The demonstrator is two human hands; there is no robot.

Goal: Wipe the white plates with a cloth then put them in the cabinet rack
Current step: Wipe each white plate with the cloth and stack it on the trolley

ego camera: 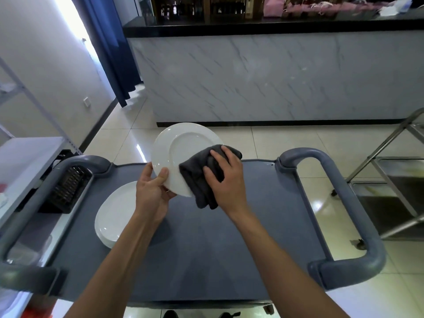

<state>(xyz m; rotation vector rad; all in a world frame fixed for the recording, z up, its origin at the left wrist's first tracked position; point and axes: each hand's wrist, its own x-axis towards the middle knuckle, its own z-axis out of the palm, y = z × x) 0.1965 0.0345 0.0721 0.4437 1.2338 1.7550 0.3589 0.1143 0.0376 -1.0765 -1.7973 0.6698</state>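
Observation:
My left hand grips the lower left rim of a white plate, thumb on its face, and holds it tilted above the grey cart top. My right hand holds a dark grey cloth against the plate's lower right edge, fingers curled over the folded fabric. The cloth hangs down past the rim. A stack of white plates lies on the cart at the left, partly hidden behind my left forearm.
The cart has thick grey handles at the left and right. A black slotted rack sits beside the cart at the left. A marble-fronted counter stands ahead, a metal frame at the right.

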